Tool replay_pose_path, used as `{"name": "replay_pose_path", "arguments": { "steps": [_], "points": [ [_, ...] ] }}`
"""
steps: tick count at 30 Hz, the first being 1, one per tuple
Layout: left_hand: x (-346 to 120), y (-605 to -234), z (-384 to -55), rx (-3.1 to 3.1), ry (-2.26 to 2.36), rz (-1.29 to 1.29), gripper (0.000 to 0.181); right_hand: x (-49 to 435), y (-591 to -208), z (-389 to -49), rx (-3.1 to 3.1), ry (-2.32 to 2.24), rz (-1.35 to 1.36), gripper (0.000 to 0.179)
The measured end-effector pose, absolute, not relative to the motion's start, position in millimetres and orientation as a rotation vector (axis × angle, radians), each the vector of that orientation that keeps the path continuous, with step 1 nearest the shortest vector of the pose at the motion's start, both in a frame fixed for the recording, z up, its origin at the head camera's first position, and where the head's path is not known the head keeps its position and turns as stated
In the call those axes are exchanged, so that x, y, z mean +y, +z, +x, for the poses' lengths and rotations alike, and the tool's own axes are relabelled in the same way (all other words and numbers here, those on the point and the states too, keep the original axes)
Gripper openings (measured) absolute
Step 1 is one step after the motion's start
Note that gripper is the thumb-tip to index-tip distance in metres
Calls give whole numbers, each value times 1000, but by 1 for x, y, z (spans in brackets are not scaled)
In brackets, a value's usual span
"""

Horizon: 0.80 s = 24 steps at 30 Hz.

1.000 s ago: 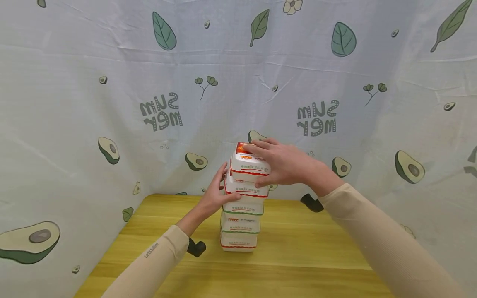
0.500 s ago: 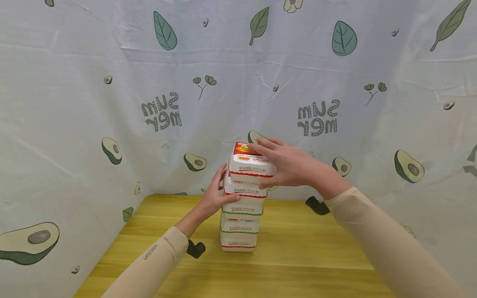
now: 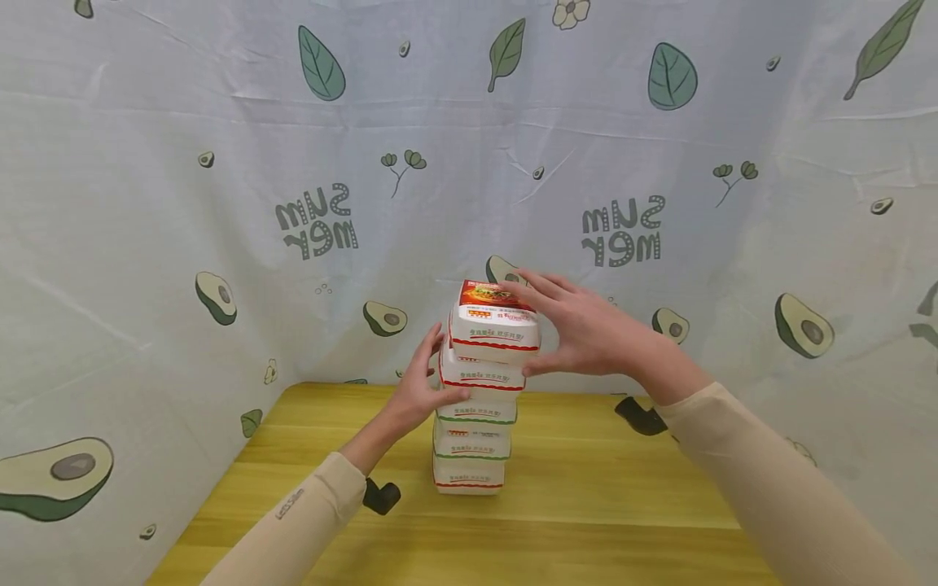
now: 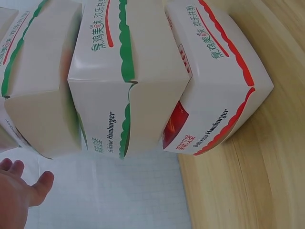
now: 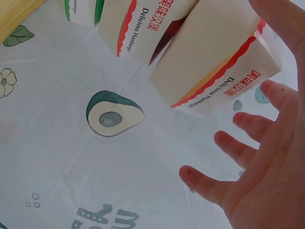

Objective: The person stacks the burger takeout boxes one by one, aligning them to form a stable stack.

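Observation:
Several white paper hamburger boxes stand in one tall, slightly crooked stack in the head view. The top box [image 3: 494, 330], trimmed in red with a burger picture on its lid, sits a little right of the red-trimmed second box [image 3: 479, 374]. Two green-trimmed boxes [image 3: 472, 443] come below, over a red-trimmed bottom box [image 3: 469, 474]. My left hand [image 3: 418, 395] is at the left side of the second box, thumb toward its front; its fingers [image 4: 43, 183] look loosely spread. My right hand [image 3: 586, 325] is spread at the top box's right side, fingers [image 5: 238, 148] extended beside it.
The stack stands on a yellow wood-grain table [image 3: 601, 505]. A pale curtain [image 3: 469, 163] printed with avocados and leaves hangs behind and at the sides. Black curved pieces show at the left wrist [image 3: 381, 496] and right wrist [image 3: 641, 417].
The top box has shifted slightly to the right and more of its lid shows. My right hand has drawn off it to the right. The left hand stays nearly in place.

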State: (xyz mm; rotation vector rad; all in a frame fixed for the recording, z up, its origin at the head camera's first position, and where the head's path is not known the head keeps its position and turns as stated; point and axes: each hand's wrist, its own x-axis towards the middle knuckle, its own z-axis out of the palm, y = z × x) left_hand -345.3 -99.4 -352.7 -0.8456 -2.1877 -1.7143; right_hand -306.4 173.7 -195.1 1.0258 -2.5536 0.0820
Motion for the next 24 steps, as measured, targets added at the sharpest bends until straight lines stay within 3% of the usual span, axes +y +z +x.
{"name": "replay_pose_path", "arguments": {
  "steps": [24],
  "points": [
    [-134, -363, -309, -2506, -1529, -588, 116, 229, -230, -292, -2674, 139, 854, 116]
  ]
}}
